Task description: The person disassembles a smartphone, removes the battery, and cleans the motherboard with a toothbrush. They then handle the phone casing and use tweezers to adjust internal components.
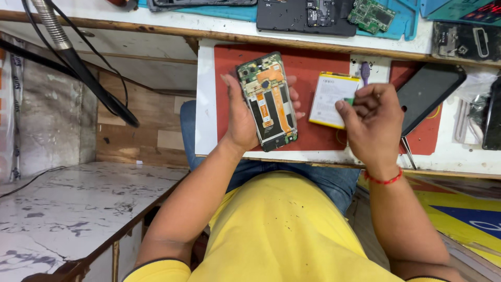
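In the middle of the frame, our left hand [241,117] wraps around the open phone [267,101]; its back is already off. Our right hand [371,122] curls by the battery [332,98] on the red mat [313,65]. The battery is still out.

Even, bright light from above. Soft short shadows under the left hand [242,117] and right hand [373,122] on the red mat [313,62]. Mild glare on the black phone cover [429,93]. Focus sharp centrally; slight stretching toward frame edges.
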